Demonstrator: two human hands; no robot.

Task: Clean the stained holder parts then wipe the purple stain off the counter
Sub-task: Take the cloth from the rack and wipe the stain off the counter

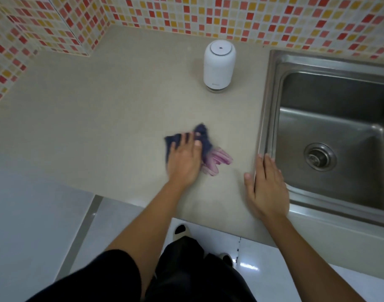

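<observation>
My left hand (184,160) presses flat on a dark blue cloth (203,136) on the beige counter (99,118). The cloth's edges stick out above and to the left of the fingers. A smeared purple stain (219,160) lies on the counter just right of that hand, touching the cloth's lower edge. My right hand (266,186) rests flat with fingers together on the counter beside the sink rim and holds nothing. A white cylindrical holder (219,64) stands upright at the back of the counter, well beyond both hands.
A steel sink (330,131) with a round drain (319,156) fills the right side. Mosaic tile walls (186,12) bound the counter at the back and left. The counter's front edge runs just under my forearms, with white floor tiles (263,258) below.
</observation>
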